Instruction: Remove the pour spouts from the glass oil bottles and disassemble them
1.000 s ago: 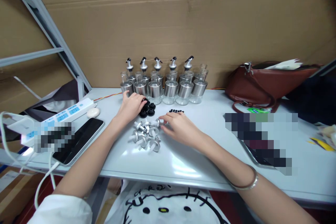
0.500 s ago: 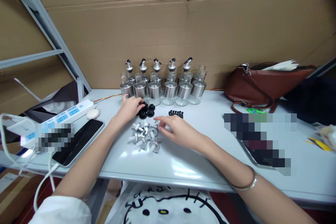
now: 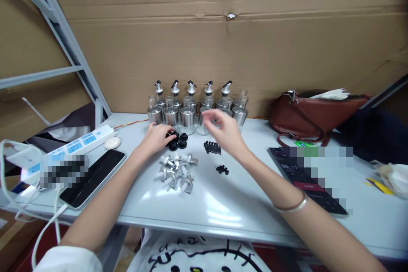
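My left hand (image 3: 157, 138) rests at the left edge of a cluster of black rubber stoppers (image 3: 182, 143), its fingers parted and touching them. My right hand (image 3: 225, 131) is raised above the table before the bottles, slightly blurred, fingers apart with nothing visible in them. Silver pourer spouts (image 3: 172, 178) lie heaped nearer the front edge. A row of small black flip levers (image 3: 212, 148) sits below my right hand, and a bunch of tiny black caps (image 3: 222, 170) is nearer me. Glass bottles with steel sleeves (image 3: 187, 115) line the back; several rear ones carry pourers.
On the left are a white power strip (image 3: 75, 146), a phone (image 3: 92, 178) with a cable, and a round white case (image 3: 112, 143). A brown leather bag (image 3: 306, 119) and a dark tablet-like screen (image 3: 306, 182) lie right. Cardboard (image 3: 191, 42) rises behind.
My right hand has lifted away from the silver spouts, moving up and slightly right, uncovering the tiny black caps. My left hand stays by the stoppers. The view has tilted up slightly.
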The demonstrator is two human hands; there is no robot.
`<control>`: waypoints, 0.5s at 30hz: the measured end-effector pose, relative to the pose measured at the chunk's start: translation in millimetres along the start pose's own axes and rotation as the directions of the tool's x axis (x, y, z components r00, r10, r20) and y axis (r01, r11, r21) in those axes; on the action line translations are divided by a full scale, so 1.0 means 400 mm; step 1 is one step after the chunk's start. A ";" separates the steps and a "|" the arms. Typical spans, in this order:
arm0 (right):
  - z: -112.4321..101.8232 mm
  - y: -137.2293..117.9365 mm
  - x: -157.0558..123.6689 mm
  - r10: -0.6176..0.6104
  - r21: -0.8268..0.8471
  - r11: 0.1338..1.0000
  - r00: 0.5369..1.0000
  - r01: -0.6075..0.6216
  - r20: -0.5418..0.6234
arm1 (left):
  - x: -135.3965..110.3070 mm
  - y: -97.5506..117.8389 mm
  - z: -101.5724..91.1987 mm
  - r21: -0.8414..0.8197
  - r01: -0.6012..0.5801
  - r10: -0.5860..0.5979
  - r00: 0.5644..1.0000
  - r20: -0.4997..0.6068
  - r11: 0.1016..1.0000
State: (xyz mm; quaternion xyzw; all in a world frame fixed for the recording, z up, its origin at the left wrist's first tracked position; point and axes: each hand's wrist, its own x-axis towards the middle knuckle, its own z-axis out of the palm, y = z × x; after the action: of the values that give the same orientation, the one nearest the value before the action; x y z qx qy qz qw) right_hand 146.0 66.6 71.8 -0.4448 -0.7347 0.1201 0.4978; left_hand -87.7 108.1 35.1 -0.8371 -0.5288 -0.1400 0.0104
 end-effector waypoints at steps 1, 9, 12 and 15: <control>-0.014 0.016 0.037 0.010 -0.027 1.000 0.993 -0.013 -0.120 | -0.002 0.005 -0.007 -0.004 0.006 -0.006 1.000 -0.007 1.000; -0.111 0.154 0.310 0.380 -0.343 0.830 0.896 -0.441 -0.231 | -0.022 0.068 -0.043 -0.066 -0.034 0.021 0.984 -0.179 0.997; -0.096 0.165 0.350 0.494 -0.385 0.770 0.857 -0.508 -0.143 | -0.028 0.086 -0.035 -0.060 -0.108 0.092 0.969 -0.230 0.992; -0.071 0.155 0.351 0.515 -0.380 0.747 0.836 -0.545 -0.188 | -0.031 0.097 -0.029 -0.058 -0.151 0.133 0.960 -0.248 0.987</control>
State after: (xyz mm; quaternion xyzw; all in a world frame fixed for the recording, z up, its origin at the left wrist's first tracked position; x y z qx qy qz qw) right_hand 187.6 203.2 134.9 -0.7349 -0.5681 0.0804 0.3616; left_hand -60.9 78.2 48.3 -0.8491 -0.4564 -0.2605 0.0534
